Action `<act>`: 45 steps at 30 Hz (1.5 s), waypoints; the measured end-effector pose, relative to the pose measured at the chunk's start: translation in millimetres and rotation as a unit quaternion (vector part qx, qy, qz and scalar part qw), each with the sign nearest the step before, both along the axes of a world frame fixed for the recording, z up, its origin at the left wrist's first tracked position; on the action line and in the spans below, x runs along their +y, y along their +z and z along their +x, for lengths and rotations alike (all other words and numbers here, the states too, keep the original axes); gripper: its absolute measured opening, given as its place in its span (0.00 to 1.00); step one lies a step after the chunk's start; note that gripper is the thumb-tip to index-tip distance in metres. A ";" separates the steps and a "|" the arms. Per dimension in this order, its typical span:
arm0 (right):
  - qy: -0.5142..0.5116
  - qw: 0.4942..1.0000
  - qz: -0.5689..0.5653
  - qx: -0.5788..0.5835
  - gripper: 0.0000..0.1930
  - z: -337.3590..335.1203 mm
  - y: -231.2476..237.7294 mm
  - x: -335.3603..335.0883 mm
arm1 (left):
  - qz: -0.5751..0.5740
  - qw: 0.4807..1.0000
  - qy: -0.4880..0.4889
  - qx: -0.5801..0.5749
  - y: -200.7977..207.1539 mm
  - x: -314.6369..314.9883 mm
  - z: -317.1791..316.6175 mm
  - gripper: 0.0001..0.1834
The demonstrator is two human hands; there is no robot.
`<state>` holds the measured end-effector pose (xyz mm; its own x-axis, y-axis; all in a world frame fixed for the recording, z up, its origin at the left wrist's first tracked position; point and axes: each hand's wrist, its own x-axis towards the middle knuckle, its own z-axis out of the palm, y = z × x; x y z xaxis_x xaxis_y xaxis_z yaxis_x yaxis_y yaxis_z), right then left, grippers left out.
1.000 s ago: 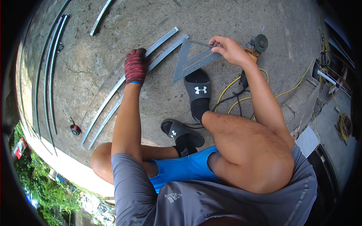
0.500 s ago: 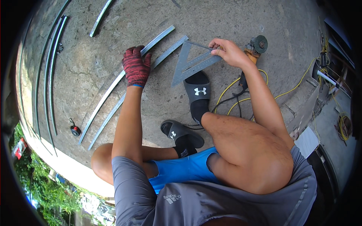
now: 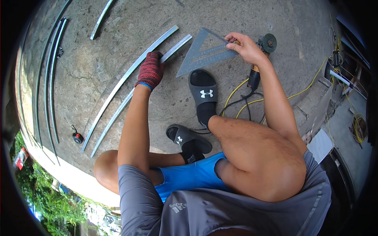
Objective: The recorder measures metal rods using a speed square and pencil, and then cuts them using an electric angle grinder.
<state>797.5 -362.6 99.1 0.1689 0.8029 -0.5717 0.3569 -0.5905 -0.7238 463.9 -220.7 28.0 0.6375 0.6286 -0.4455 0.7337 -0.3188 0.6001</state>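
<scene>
Far left: several long metal strips [image 3: 50, 74] lie on the concrete floor [image 3: 118, 47], a small red-and-black tool [image 3: 77, 137] near them. Two more metal strips run diagonally; the nearer metal strip [image 3: 118, 112] passes under the left hand [image 3: 151, 70]. Left hand wears a red knit glove, fingers together, pressing down flat on the strip, not wrapped around it. Strip looks thin, grey, straight (bent only by the lens), no cut visible along it; any pencil mark is too small to tell. Next right: grey triangular square [image 3: 204, 53] lies flat on the floor, its lower-left tip close to the strip end, not clearly laid over it. Right hand [image 3: 246, 47] bare, fingers pinched on the square's right corner, with something yellowish in the fingers, possibly a pencil, hard to tell. Angle grinder [image 3: 262, 49] sits just behind that hand, untouched, yellow cable [image 3: 299, 90] trailing right. Judged progress: early, strip pinned and square in hand but not yet set across the strip; marking and cutting appear left. Person squats in black slides [image 3: 202, 92].
</scene>
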 end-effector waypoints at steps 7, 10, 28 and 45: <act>-0.045 0.999 0.011 -0.002 0.11 6.5 5.8 0.5 | -0.042 0.995 0.044 -0.075 -5.3 -1.6 -11.7 0.18; -0.045 0.999 0.015 -0.016 0.11 13.5 4.3 -6.2 | -0.093 0.995 0.043 -0.015 2.3 -5.9 -6.5 0.19; -0.357 0.893 0.126 0.242 0.11 -64.5 -10.4 27.1 | 0.173 0.982 0.059 0.055 21.8 -24.3 14.2 0.18; -0.237 0.968 0.010 0.077 0.14 -90.6 -36.3 19.7 | 0.120 0.965 0.234 -0.010 -6.8 -33.1 34.6 0.32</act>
